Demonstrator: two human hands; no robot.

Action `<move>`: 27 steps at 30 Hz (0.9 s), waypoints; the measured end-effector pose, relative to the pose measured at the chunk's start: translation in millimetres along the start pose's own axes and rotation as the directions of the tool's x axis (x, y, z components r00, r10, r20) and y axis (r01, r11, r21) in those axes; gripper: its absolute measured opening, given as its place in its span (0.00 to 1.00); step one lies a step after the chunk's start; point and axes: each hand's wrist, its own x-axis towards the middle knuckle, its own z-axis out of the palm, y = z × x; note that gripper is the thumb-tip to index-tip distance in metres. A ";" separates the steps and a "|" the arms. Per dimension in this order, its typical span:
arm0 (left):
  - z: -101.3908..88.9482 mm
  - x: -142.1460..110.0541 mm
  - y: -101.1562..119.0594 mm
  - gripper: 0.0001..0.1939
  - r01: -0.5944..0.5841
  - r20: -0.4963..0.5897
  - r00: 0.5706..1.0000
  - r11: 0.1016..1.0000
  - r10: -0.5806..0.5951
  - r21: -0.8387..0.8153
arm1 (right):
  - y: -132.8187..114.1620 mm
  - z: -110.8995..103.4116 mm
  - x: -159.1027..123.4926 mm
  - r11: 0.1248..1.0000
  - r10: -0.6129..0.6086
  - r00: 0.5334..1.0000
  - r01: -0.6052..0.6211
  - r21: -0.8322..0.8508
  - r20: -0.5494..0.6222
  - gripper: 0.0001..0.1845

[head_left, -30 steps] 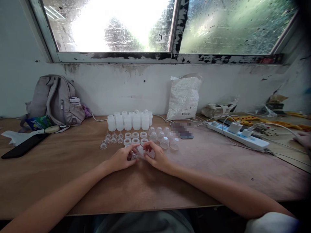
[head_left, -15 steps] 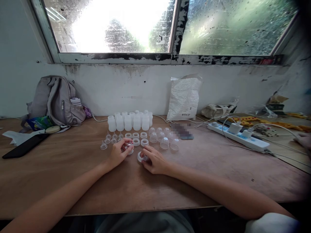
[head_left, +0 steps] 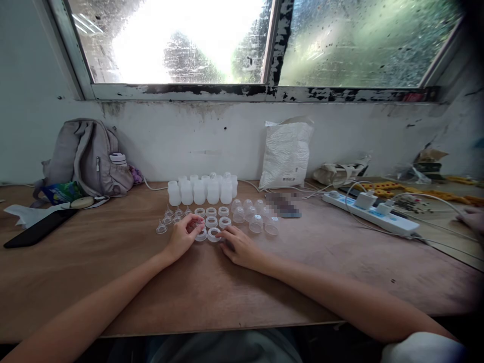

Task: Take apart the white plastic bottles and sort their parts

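My left hand [head_left: 184, 236] rests on the wooden table [head_left: 113, 262] with its fingers curled over something small that I cannot make out, right above a white plastic ring [head_left: 201, 236]. My right hand [head_left: 239, 247] lies flatter, its fingers stretched out, the tips touching a second white ring [head_left: 214, 234]. Just beyond the hands are rows of more white rings [head_left: 211, 212]. To their left stand small clear nipples [head_left: 168, 218], to their right clear domed caps [head_left: 255, 217]. Behind them stands a cluster of white bottles [head_left: 204, 191].
A grey backpack [head_left: 88, 156] leans on the wall at the left, with a black phone [head_left: 36, 228] in front of it. A white bag [head_left: 286, 154] and a power strip [head_left: 372, 213] with cables lie to the right. Another person's hand [head_left: 472, 219] shows at the right edge.
The hands were together around a clear piece at the table's middle. They have parted and moved forward, and two white rings now lie on the table in front of the rows.
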 end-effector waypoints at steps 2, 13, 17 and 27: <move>-1.2 1.2 0.2 0.12 -0.006 -0.005 1.000 1.000 0.006 0.028 | -0.2 0.0 0.1 1.000 0.004 1.000 -0.004 0.001 0.001 0.15; -70.6 44.6 -14.6 0.14 -0.034 0.074 0.997 0.914 0.005 0.404 | 0.6 0.0 -0.4 1.000 0.014 1.000 -0.014 0.016 0.007 0.13; -87.3 47.2 -17.1 0.17 -0.025 0.240 0.967 0.900 -0.088 0.434 | 0.6 -0.2 -0.3 1.000 0.014 1.000 -0.014 0.023 0.000 0.12; -68.8 28.8 11.1 0.17 -0.242 0.580 0.814 0.890 -0.030 0.387 | -0.4 0.3 0.1 1.000 0.015 1.000 -0.015 0.010 0.002 0.12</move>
